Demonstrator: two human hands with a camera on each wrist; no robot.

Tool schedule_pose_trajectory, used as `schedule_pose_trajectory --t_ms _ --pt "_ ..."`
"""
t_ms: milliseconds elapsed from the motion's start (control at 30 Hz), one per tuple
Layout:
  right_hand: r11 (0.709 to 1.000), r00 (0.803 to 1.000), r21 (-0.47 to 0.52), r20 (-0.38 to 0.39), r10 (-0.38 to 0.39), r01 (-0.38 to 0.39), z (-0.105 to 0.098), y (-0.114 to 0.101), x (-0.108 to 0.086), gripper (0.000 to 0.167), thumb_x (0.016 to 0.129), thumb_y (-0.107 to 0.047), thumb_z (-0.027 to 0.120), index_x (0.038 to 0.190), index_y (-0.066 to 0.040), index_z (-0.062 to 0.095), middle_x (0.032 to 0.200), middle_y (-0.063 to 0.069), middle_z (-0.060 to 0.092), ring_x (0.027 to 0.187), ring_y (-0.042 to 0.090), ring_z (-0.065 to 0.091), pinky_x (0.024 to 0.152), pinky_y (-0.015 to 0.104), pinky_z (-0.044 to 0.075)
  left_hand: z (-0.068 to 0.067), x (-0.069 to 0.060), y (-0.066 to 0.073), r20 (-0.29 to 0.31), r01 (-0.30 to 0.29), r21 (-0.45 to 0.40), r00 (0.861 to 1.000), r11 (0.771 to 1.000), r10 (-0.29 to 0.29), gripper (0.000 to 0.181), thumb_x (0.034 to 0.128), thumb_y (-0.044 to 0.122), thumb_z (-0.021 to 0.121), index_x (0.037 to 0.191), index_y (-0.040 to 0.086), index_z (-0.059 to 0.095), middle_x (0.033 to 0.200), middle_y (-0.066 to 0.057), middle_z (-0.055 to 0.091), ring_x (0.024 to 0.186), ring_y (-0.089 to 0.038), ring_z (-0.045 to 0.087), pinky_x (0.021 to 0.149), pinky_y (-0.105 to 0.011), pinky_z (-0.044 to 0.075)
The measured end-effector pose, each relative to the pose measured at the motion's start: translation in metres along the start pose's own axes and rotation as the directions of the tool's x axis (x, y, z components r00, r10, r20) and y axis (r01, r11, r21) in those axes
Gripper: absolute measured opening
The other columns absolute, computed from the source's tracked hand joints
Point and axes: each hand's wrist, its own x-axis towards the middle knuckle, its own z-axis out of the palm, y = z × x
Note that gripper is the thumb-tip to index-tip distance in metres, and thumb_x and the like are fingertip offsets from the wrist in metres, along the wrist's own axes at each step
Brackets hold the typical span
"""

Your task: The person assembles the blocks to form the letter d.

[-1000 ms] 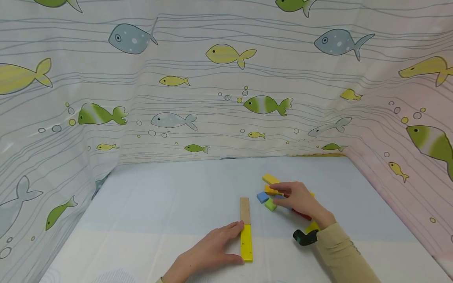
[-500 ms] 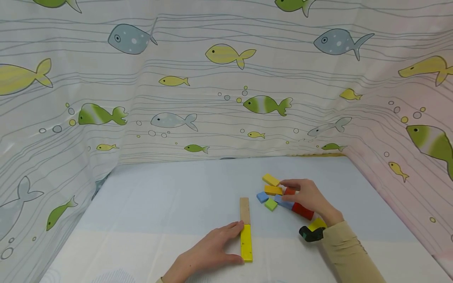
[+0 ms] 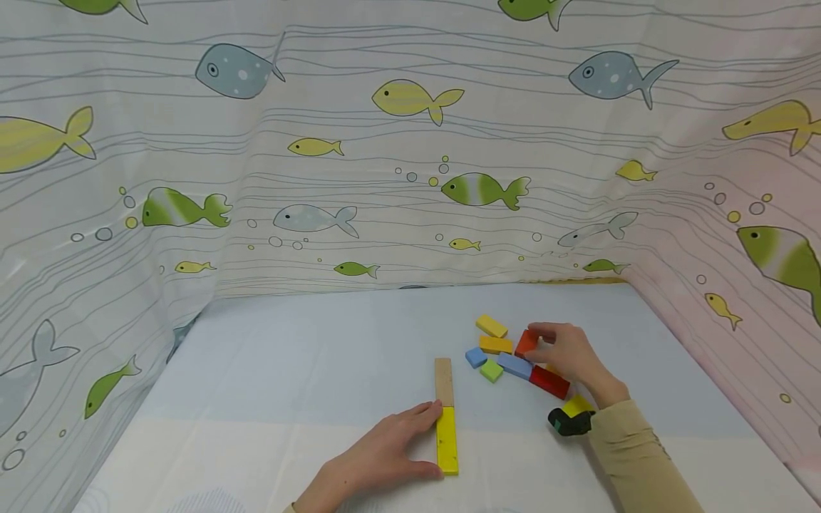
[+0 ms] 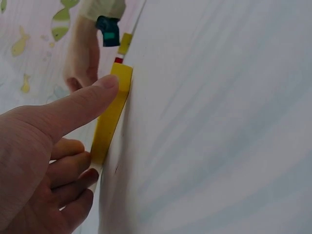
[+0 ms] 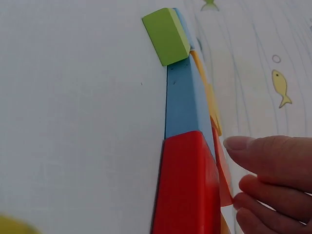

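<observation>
My left hand (image 3: 385, 445) holds a long yellow block (image 3: 446, 442) along its side, with the thumb near one end and the fingers near the other. A bare wooden block (image 3: 443, 381) lies end to end with it. In the left wrist view the thumb crosses the yellow block (image 4: 113, 119) and the fingers are curled. My right hand (image 3: 567, 349) pinches an orange-red block (image 3: 526, 343) between thumb and fingers. Beside it lie a long blue block (image 3: 515, 365) and a dark red block (image 3: 549, 382). Fingers partly hide the orange-red block (image 5: 223, 170) in the right wrist view.
Around the right hand lie a yellow block (image 3: 491, 326), an orange block (image 3: 496, 345), a small blue block (image 3: 476, 357) and a green block (image 3: 491, 370). Another yellow block (image 3: 577, 406) lies by the right wrist's black device (image 3: 569, 422). A fish-print curtain (image 3: 385, 164) encloses the table.
My right hand has moved rightward from above the blue and green blocks to the orange-red block and taken hold of it, turning it slightly. The left hand has stayed in place.
</observation>
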Motion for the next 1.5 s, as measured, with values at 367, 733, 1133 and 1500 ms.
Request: schedule_pose_trajectory --t_ms 367,733,1133,1500 --pt "0.996 0.998 -0.065 -0.006 0.055 -0.056 0.004 0.008 0.006 0.070 0.085 -0.028 0.079 0.143 -0.001 0.052 0.137 0.027 0.057 0.122 0.042 0.052 0.101 0.059 0.047 -0.001 0.001 0.003 0.005 0.011 -0.006 1.000 1.000 -0.011 0.089 0.0844 0.057 0.073 0.157 0.020 0.035 0.159 0.006 0.039 0.143 -0.018 0.042 0.115 -0.040 0.041" --pt "0.994 0.999 -0.102 -0.025 0.047 -0.050 0.008 0.012 0.007 0.069 0.084 -0.029 0.080 0.141 0.001 0.054 0.134 0.027 0.058 0.117 0.042 0.052 0.098 0.058 0.049 0.000 0.002 0.001 0.002 0.010 -0.001 1.000 1.000 -0.010 0.090 0.0845 0.057 0.072 0.157 0.020 0.035 0.159 0.006 0.039 0.143 -0.018 0.042 0.115 -0.041 0.040" --pt "0.993 0.998 -0.105 -0.049 0.047 -0.052 0.007 0.009 0.004 0.068 0.083 -0.030 0.081 0.138 0.001 0.056 0.132 0.027 0.059 0.116 0.042 0.051 0.096 0.057 0.050 0.000 0.002 0.000 0.000 0.001 0.014 1.000 1.000 -0.001 0.089 0.0852 0.058 0.071 0.156 0.019 0.035 0.158 0.005 0.040 0.143 -0.019 0.042 0.115 -0.041 0.041" --pt "0.993 0.997 -0.100 -0.063 0.049 -0.056 0.008 0.010 0.004 0.068 0.083 -0.031 0.081 0.137 0.001 0.057 0.131 0.027 0.060 0.115 0.041 0.052 0.095 0.056 0.050 0.000 0.001 -0.001 -0.005 0.000 0.011 1.000 1.000 0.000 0.089 0.0853 0.056 0.072 0.157 0.019 0.035 0.159 0.005 0.039 0.143 -0.019 0.042 0.115 -0.041 0.040"
